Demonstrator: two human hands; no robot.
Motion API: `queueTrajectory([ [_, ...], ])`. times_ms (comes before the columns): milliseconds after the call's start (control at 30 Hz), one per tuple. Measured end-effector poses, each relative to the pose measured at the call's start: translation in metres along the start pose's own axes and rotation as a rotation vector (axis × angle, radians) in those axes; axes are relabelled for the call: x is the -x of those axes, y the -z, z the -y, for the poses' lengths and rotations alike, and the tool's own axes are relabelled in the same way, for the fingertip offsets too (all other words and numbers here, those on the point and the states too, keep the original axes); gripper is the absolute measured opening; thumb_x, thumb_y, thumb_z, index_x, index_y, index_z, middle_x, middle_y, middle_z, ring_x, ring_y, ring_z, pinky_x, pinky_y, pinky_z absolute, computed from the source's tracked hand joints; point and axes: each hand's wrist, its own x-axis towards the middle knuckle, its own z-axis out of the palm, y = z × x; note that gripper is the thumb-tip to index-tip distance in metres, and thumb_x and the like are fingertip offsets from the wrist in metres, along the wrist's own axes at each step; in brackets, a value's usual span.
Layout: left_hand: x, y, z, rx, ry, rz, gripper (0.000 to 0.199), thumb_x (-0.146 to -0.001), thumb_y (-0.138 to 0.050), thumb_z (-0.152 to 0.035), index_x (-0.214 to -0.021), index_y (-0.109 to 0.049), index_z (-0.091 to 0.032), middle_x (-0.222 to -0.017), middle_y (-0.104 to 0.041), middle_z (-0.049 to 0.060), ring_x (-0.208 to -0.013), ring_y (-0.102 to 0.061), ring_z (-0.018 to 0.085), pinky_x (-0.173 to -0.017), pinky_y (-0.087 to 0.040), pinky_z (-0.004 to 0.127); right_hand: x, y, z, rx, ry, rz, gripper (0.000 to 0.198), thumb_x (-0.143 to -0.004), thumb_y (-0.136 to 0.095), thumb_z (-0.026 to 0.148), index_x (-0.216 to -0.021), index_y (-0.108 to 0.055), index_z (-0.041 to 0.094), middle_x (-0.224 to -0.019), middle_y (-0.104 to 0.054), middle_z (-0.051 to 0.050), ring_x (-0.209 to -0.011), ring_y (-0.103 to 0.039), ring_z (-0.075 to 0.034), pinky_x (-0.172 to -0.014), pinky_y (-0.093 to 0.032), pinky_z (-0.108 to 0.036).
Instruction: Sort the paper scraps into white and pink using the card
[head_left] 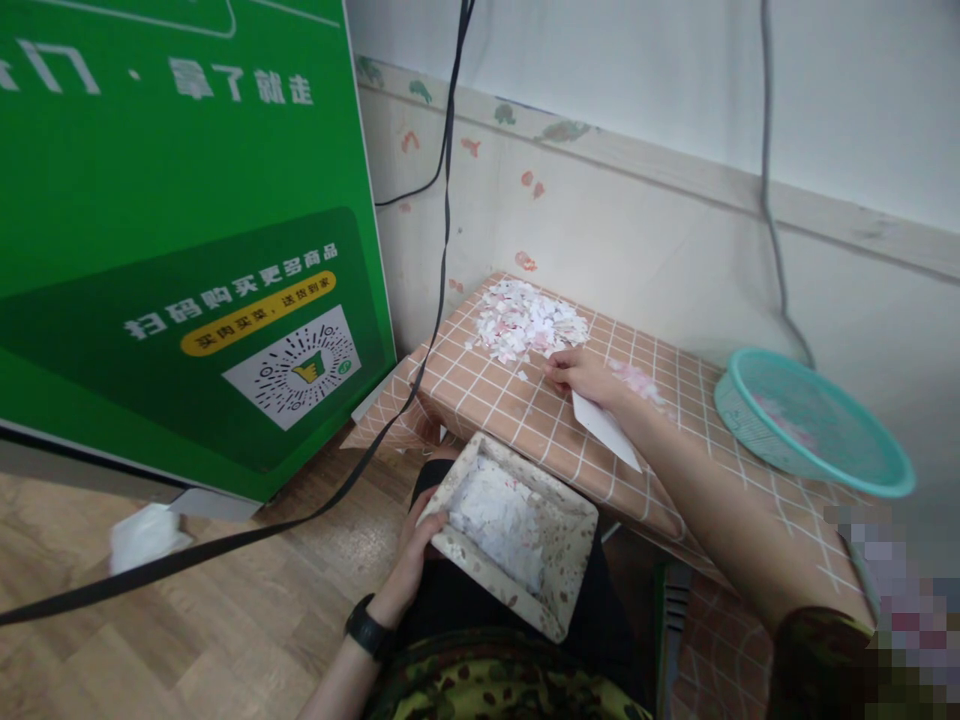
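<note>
Cabinet (150, 170) at ten o'clock, green (QR code (296, 367) at its four). Wall (615, 110) at one, orange-marked. Grey cable (766, 180) at two. White item (148, 537), unidentified, on floor (225, 620) at eight.

Strap (225, 543) left, basket (765, 440) right; passage between, above tablecloth (491, 385).

Paper scraps (525, 322) on table (499, 395), basket (750, 428) to their right, tray (576, 545) before table, cabinet (187, 170) at left

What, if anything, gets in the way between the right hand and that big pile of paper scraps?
Nothing visible does: the right hand is right by the near edge of the pile. The white card shows beside the wrist, away from the pile.
</note>
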Motion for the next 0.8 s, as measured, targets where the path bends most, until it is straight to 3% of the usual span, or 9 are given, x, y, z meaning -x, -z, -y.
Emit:
queueTrajectory([
  [133, 0.0011, -0.0006, -0.0003, 0.004, -0.011, 0.011, 0.046, -0.082, -0.065, -0.042, -0.122, -0.066, -0.019, -0.11, -0.07, 0.007, -0.094, -0.063, 0.029, -0.079, -0.05, 0.035, 0.0001, -0.0041, 0.0041, 0.074, 0.02, -0.061, 0.043, -0.076, -0.068, 0.058, -0.061, -0.056, 0.019, -0.049, -0.051, 0.003, -0.048, -0.041, -0.01, -0.049, -0.029, -0.027],
  [300, 0.0009, -0.0003, 0.0006, -0.002, 0.001, -0.002, 0.049, -0.081, -0.065, -0.042, -0.123, -0.065, -0.018, -0.106, -0.07, 0.007, -0.093, -0.063, 0.028, -0.078, -0.051, 0.035, 0.0004, -0.0063, 0.0035, -0.134, -0.058, -0.027, 0.049, -0.069, -0.075, 0.064, -0.069, -0.065, 0.016, -0.06, -0.065, -0.004, -0.048, -0.048, -0.011, -0.046, -0.033, -0.025],
  [567, 0.0011, -0.0008, -0.0004, -0.006, -0.004, -0.012, 0.049, -0.08, -0.066, -0.044, -0.122, -0.066, -0.019, -0.111, -0.071, 0.008, -0.096, -0.064, 0.029, -0.08, -0.05, 0.036, -0.0017, -0.0015, -0.0028, -0.374, -0.123, 0.003, 0.029, -0.062, -0.088, 0.031, -0.082, -0.073, 0.016, -0.073, -0.075, -0.008, -0.066, -0.066, -0.017, -0.049, -0.042, -0.023],
  [800, 0.0, -0.0001, 0.0017, 0.012, 0.011, -0.011, 0.05, -0.078, -0.068, -0.043, -0.121, -0.065, -0.018, -0.112, -0.07, 0.009, -0.098, -0.063, 0.031, -0.078, -0.051, 0.035, -0.001, -0.0014, -0.0036, -0.346, -0.151, 0.004, 0.029, -0.06, -0.087, 0.034, -0.075, -0.072, 0.014, -0.071, -0.074, -0.009, -0.048, -0.051, -0.01, -0.043, -0.034, -0.023],
])
